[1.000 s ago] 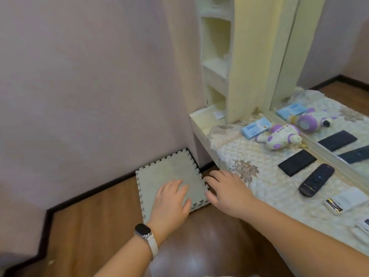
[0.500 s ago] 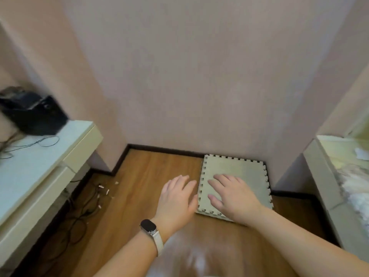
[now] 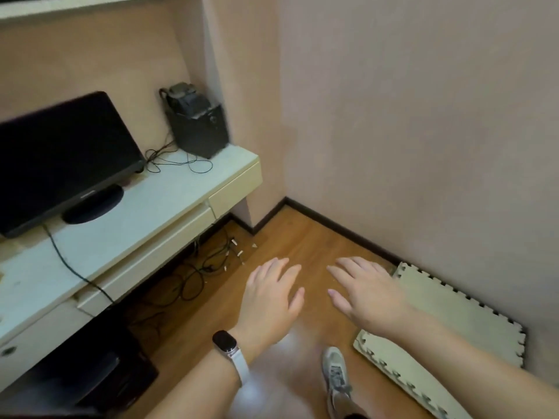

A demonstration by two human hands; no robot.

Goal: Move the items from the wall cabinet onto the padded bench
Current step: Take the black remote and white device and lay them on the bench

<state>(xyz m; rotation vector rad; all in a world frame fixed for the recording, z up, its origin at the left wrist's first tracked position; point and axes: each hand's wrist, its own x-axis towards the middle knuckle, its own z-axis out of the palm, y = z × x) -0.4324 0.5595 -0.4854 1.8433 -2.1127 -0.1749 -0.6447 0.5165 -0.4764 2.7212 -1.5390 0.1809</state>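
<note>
Left hand (image 3: 269,293): empty, fingers spread, palm down, held over the floor (image 3: 302,237); watch (image 3: 225,343) on the wrist.
Right hand (image 3: 366,293): empty, spread likewise, near the left, not touching it.
Task items, wall cabinet, padded bench: none in view, so weight, stiffness and hold point cannot be judged.
Surface: glossy wood floor; foam mat (image 3: 438,313) against the pink wall (image 3: 423,116).
Room: white desk (image 3: 151,207) at left, carrying monitor (image 3: 60,152) and speaker (image 3: 196,128); cables (image 3: 193,276) beneath.

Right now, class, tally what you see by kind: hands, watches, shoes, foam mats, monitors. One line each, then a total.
hands: 2, the left hand and the right hand
watch: 1
shoe: 1
foam mat: 1
monitor: 1
total: 6
</note>
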